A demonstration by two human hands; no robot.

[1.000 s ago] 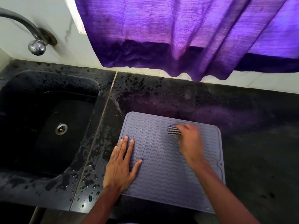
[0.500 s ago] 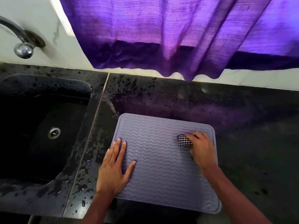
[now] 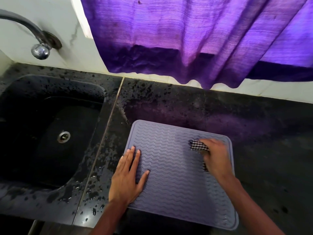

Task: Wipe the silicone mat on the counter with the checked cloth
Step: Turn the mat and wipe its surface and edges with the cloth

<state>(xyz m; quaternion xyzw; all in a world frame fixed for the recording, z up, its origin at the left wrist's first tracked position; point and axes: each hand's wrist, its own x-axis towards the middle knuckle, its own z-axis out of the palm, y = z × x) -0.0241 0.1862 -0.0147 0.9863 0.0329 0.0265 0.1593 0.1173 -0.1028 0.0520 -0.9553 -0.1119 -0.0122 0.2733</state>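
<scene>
The silicone mat (image 3: 177, 184) lies on the desk (image 3: 262, 133), stretching left and nearward from your right grip (image 3: 215, 158), which clutches the checked cloth (image 3: 197, 145) near its far-right corner, while your left grip (image 3: 127, 177) presses it flat-fingered.

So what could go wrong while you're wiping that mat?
1. The counter beside the silicone mat is dotted with water drops, so the mat might slide if the left hand, pressing flat on it, lifts off.
2. The right hand grips the checked cloth close to the mat's right edge; a long stroke could run onto the counter and perhaps pick up dirt.
</scene>
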